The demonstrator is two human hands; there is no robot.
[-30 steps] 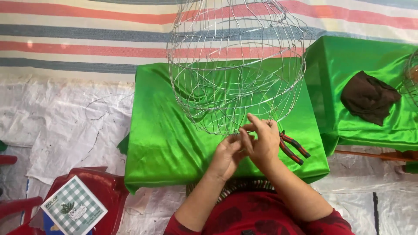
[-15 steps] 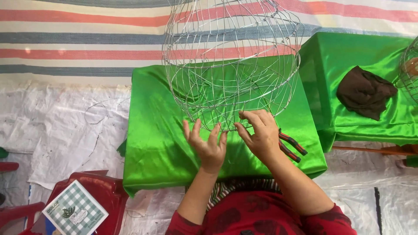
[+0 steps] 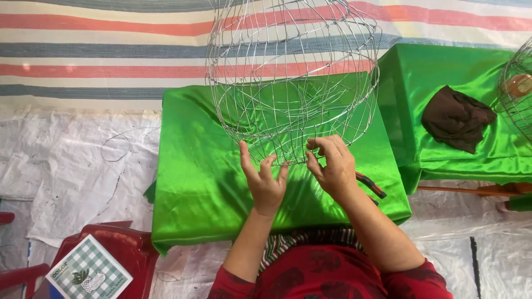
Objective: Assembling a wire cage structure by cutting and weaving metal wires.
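Centrally: wire frame (image 3: pixel 292 83), rounded, open-mesh, standing on the green-draped worktop (image 3: pixel 194 166), lower rim turned toward the person so both hands meet it without reaching.
Left hand (image 3: pixel 265 180): fingers spread, tips against the lower wires, grip open, steadying rather than clasping.
Right hand (image 3: pixel 332 166): thumb and fingers pinched on a wire at the rim, grip closed on the frame.
Pliers (image 3: pixel 370 185): red-handled, just beside the right wrist, near the worktop's front edge.
Second green worktop (image 3: pixel 438 72): to the right, a narrow gap between; brown cloth (image 3: pixel 457 117) on it.
Red plastic chair (image 3: pixel 119 246): lower left, checked card (image 3: pixel 88 274) on top.
Floor (image 3: pixel 66 166): white sheeting, open room left of the worktop.
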